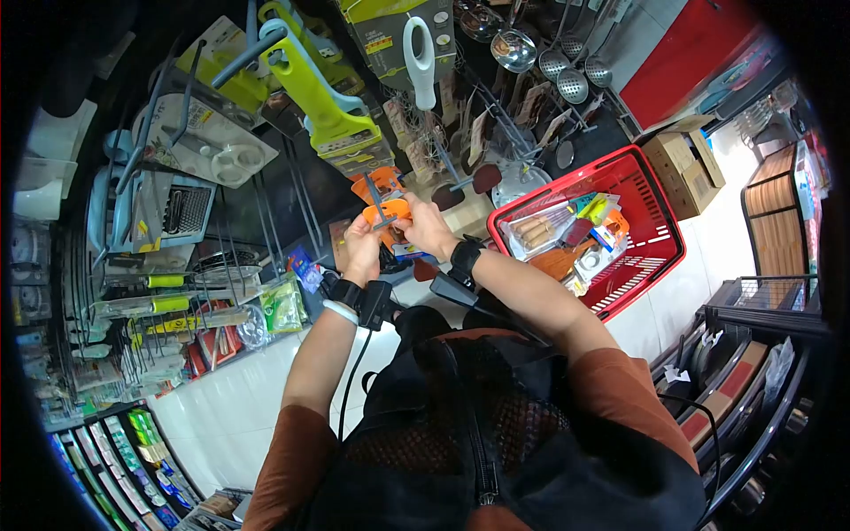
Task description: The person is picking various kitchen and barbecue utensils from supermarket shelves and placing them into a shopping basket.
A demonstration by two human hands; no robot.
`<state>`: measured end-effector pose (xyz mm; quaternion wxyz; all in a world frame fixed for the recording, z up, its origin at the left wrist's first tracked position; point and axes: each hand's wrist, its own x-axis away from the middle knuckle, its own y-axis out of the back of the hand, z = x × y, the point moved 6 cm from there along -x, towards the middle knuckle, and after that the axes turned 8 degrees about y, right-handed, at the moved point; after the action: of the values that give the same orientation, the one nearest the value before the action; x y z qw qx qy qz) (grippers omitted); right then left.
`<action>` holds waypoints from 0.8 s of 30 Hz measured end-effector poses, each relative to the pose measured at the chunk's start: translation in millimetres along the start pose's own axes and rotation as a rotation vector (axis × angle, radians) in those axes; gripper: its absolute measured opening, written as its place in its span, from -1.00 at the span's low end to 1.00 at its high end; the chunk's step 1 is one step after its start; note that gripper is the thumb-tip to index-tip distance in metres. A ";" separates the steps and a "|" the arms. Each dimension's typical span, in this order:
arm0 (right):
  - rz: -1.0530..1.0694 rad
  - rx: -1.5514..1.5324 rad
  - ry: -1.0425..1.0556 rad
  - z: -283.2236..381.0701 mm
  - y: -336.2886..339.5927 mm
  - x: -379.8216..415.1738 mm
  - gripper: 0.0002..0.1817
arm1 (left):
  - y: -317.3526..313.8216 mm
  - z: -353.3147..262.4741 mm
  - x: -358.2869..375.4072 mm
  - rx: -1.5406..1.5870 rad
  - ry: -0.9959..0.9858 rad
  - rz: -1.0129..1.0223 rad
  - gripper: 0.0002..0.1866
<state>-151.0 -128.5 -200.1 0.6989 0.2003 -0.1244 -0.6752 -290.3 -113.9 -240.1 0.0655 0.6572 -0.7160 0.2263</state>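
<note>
An orange item [388, 212] hangs at a dark metal display hook, its exact kind too small to tell. Closed at its right side is my right hand [428, 230], fingers gripping the orange edge. My left hand [362, 247] is just to the lower left, with thumb and fingertips pinched at the item's left edge. More orange goods [379, 181] hang right behind it on the same rack. Both wrists wear black straps, and the left one also has a white band.
A red shopping basket [653, 219] with packaged utensils stands to the right, beside an open cardboard box [683, 168]. Lime-green tools [332, 111] and a white-handled utensil [420, 66] hang above. Ladles and skimmers [573, 86] hang farther right. Long hooks [266, 212] jut out at left.
</note>
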 end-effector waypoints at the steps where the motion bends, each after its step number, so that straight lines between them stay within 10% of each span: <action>1: -0.023 -0.033 0.023 -0.3 1.3 1.2 -0.59 | -0.3 0.1 -0.2 -0.027 -0.010 -0.001 -0.63; 24: -0.079 -0.040 0.171 -3.2 32.0 23.5 -0.60 | 7.0 -6.1 -29.8 -0.058 -0.070 0.060 -0.79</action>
<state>-119.7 -151.2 -190.8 0.6836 0.2478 -0.0429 -0.6851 -294.5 -84.0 -248.0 0.0527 0.6408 -0.7434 0.1843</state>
